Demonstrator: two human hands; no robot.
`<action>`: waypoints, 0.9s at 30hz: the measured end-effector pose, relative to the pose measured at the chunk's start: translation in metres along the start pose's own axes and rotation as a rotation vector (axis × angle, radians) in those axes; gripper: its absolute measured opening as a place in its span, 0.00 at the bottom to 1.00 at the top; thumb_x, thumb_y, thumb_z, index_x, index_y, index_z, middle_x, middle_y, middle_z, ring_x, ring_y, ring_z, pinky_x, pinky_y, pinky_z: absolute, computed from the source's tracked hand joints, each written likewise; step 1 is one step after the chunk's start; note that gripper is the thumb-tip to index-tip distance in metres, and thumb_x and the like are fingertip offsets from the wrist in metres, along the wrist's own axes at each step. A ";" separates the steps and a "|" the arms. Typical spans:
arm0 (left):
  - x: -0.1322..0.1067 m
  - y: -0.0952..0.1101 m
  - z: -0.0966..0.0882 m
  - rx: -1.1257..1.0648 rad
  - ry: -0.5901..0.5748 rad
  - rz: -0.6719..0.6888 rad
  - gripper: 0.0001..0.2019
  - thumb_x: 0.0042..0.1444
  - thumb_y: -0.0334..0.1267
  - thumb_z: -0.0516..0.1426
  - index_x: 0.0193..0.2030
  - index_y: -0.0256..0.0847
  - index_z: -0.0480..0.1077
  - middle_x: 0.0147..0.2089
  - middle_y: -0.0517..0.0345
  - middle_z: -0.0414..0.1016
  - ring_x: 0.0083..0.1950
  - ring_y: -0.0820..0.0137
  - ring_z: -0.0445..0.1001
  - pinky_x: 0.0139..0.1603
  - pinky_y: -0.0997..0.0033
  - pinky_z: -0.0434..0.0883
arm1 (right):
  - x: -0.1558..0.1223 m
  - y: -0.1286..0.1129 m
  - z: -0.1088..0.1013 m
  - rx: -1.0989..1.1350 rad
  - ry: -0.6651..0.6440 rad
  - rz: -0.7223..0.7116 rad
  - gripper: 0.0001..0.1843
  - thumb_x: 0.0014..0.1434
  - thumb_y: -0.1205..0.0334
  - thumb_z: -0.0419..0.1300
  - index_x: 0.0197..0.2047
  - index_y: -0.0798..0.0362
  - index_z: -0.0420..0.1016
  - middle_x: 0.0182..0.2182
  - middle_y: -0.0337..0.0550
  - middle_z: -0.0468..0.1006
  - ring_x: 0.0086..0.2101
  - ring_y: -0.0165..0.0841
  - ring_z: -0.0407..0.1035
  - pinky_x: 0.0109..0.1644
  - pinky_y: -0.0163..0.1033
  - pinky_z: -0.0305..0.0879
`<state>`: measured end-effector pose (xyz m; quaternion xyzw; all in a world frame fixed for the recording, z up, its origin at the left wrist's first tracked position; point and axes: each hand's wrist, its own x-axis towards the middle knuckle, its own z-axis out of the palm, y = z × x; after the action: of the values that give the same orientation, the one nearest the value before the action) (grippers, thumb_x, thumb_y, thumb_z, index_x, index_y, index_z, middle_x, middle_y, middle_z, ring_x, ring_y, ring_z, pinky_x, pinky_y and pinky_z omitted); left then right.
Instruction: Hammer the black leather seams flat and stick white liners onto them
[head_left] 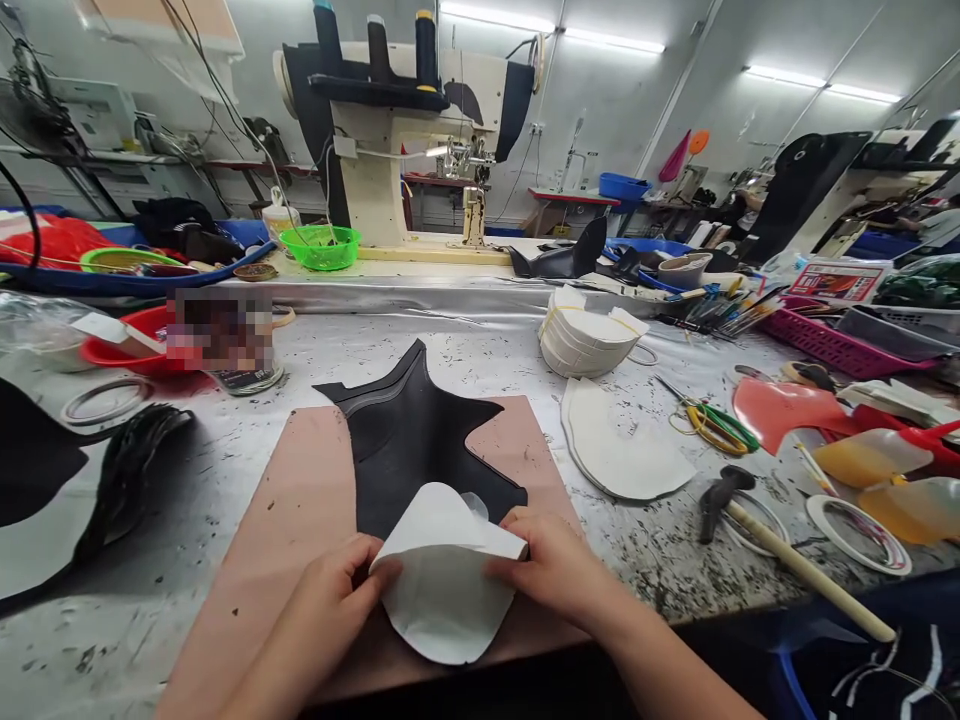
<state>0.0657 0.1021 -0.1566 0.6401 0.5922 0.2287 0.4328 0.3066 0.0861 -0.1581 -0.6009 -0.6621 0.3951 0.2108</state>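
A white, curved sheet piece is bent between my two hands near the table's front edge. My left hand pinches its left side between thumb and fingers. On the other side, my right hand grips the right edge the same way. Just behind the white piece lies a black leather-like cut piece with pointed corners and a stitched or layered strip at its upper left. It rests on a pinkish-brown board. The white piece hides the near part of the black one.
At right lie white cut pieces, a bundled white stack, scissors, a hammer, tape rolls and bottles. Black pieces are piled at left. A sewing machine stands behind.
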 end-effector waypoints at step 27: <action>-0.027 -0.011 0.043 0.755 0.238 1.003 0.13 0.57 0.35 0.51 0.49 0.43 0.70 0.46 0.52 0.77 0.46 0.61 0.74 0.50 0.67 0.64 | 0.007 -0.004 0.000 -0.187 0.044 -0.036 0.25 0.46 0.77 0.54 0.49 0.50 0.63 0.37 0.40 0.73 0.35 0.34 0.67 0.35 0.36 0.55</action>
<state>0.0890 0.0637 -0.1823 0.9181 0.3045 0.2486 -0.0508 0.3029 0.0936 -0.1560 -0.6144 -0.7019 0.3146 0.1755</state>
